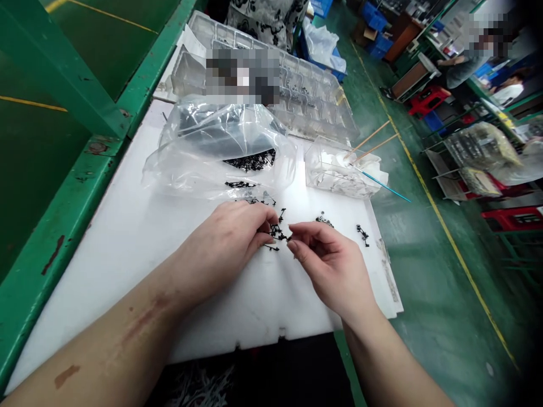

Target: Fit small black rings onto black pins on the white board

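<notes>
Small black plastic parts (278,232) lie in a loose pile on the white tabletop (229,316), between my two hands. My left hand (235,229) rests beside the pile, its thumb and index finger curved and a little apart, with black parts showing between and beyond them. At the pile's right side, my right hand (335,257) pinches a small black plastic part between thumb and index fingertips; most of that part is hidden. Behind the hands, a clear plastic bag (186,164) lies with its mouth towards me, holding many more black parts.
Small rings (324,220) and a few black parts (362,234) lie to the right. A clear box (326,175) holds white material and thin sticks. Compartmented clear trays (314,96) stand at the back. A green metal frame (102,198) borders the left; people work at the far right.
</notes>
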Tool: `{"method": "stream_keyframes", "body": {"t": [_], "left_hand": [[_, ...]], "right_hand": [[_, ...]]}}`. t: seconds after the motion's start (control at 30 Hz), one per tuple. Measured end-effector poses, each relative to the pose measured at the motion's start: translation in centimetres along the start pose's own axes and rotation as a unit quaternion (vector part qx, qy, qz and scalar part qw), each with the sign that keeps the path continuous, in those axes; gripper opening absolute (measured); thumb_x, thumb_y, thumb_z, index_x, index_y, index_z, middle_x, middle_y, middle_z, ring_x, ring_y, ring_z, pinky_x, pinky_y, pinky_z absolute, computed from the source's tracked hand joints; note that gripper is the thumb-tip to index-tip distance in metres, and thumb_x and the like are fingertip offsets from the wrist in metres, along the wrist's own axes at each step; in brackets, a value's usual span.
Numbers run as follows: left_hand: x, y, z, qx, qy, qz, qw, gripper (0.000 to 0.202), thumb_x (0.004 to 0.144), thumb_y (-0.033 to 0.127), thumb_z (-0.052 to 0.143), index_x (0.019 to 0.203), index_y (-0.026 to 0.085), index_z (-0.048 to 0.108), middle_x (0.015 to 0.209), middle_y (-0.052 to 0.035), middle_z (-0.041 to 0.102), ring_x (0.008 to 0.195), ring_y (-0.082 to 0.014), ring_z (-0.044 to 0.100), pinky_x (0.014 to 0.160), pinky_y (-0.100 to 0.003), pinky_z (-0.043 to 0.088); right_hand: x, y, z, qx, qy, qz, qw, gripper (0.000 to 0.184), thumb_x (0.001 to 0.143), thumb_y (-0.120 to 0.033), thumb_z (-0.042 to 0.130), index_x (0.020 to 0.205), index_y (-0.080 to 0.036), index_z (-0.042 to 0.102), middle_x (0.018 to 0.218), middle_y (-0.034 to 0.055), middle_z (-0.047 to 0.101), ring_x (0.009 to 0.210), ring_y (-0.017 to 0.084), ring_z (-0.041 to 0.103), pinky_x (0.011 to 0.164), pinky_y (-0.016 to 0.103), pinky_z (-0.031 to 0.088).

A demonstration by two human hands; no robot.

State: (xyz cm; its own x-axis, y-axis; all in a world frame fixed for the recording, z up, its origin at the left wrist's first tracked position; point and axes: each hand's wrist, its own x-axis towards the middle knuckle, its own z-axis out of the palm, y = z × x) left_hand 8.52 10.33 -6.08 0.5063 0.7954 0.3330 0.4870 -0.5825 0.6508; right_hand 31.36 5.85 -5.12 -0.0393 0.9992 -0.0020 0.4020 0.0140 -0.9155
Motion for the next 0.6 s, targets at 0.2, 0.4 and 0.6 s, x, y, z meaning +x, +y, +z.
{"method": "stream_keyframes", "body": {"t": [0.2, 0.4, 0.6], "left_hand": [[-0.4, 0.5, -0.1, -0.028, -0.005, 0.044, 0.999, 0.019, 0.109, 0.024, 0.071, 0.127, 0.021, 0.069, 0.128, -0.0097, 0.077, 0.122, -0.0298, 0.069, 0.106, -0.046, 0.054], [-0.3, 1.4, -0.2, -0.157, -0.039, 0.015, 0.987, 0.013, 0.111, 0.016, 0.063, 0.111, 0.021, 0.075, 0.103, 0.0005, 0.079, 0.097, -0.0158, 0.074, 0.085, -0.028, 0.055], [0.1, 1.7, -0.8, -0.218, -0.038, -0.02, 0.975, 0.008, 0.106, 0.015, 0.07, 0.104, 0.021, 0.074, 0.098, 0.0042, 0.077, 0.089, -0.0109, 0.07, 0.078, -0.022, 0.052]], "right_hand": [[-0.6, -1.7, -0.2, 0.162, 0.005, 0.061, 0.985, 0.031, 0.083, -0.03, 0.098, 0.109, -0.025, 0.08, 0.086, -0.0008, 0.08, 0.072, 0.013, 0.073, 0.067, 0.025, 0.062], [-0.6, -1.4, 0.5, 0.271, -0.015, 0.115, 0.956, 0.036, 0.075, -0.035, 0.104, 0.097, -0.025, 0.077, 0.08, -0.0007, 0.08, 0.065, 0.013, 0.07, 0.058, 0.023, 0.058], [-1.1, -0.9, 0.8, 0.327, -0.037, 0.097, 0.939, 0.033, 0.076, -0.024, 0.103, 0.099, -0.027, 0.08, 0.084, -0.0019, 0.082, 0.068, 0.01, 0.074, 0.064, 0.02, 0.062]]}}
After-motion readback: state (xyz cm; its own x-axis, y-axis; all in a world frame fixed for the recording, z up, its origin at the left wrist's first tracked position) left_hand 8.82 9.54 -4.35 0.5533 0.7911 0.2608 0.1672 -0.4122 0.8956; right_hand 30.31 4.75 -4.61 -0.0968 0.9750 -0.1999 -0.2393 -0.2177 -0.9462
